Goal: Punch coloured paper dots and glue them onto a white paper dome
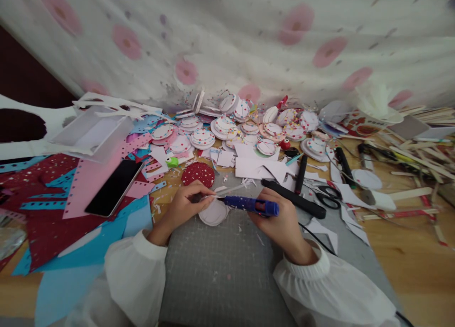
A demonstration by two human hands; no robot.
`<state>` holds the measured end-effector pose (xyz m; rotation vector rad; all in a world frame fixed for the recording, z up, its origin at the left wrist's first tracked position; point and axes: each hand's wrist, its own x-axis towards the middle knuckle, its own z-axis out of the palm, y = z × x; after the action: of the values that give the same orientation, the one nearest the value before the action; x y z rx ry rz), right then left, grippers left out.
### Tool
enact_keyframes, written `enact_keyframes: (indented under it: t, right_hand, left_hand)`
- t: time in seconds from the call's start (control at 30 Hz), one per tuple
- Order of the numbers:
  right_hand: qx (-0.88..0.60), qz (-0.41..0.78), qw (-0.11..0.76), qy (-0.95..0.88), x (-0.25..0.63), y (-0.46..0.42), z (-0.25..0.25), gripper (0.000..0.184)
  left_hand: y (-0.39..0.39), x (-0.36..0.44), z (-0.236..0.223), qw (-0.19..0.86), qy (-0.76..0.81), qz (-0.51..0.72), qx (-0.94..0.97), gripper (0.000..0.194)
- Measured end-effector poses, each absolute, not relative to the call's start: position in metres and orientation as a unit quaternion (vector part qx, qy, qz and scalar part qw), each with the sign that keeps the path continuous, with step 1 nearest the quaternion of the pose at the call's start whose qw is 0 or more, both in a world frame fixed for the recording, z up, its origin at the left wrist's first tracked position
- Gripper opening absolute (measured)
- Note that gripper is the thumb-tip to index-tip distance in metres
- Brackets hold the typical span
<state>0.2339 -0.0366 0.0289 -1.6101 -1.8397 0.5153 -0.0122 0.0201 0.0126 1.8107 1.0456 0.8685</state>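
Observation:
My right hand [279,218] is wrapped round a blue glue gun [249,204], its dark nozzle pointing left. The nozzle meets the fingertips of my left hand [188,206], which pinch a small, thin white piece too small to make out clearly. Just under the nozzle, a round white paper disc [213,213] lies on the grey cutting mat [216,270]. Behind my left hand is a dark red disc with white stars [198,174]. A thin cord trails from beneath my right hand toward the lower right.
Decorated paper discs [202,138] pile up along the back. Left are a phone [114,188], coloured paper and a white box [99,132]. Scissors [329,196], a black bar-shaped object [295,199], wooden sticks [423,161] and a paper bowl [373,121] stand or lie right.

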Motion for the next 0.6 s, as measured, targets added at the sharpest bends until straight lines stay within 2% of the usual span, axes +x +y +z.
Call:
enact_keyframes:
  t: [0.6]
  right_hand:
    - [-0.615, 0.187, 0.308, -0.702, 0.2364, -0.0364, 0.0298, 0.021]
  left_hand:
    - [0.0183, -0.0110, 0.0193, 0.424, 0.417, 0.351, 0.723, 0.012]
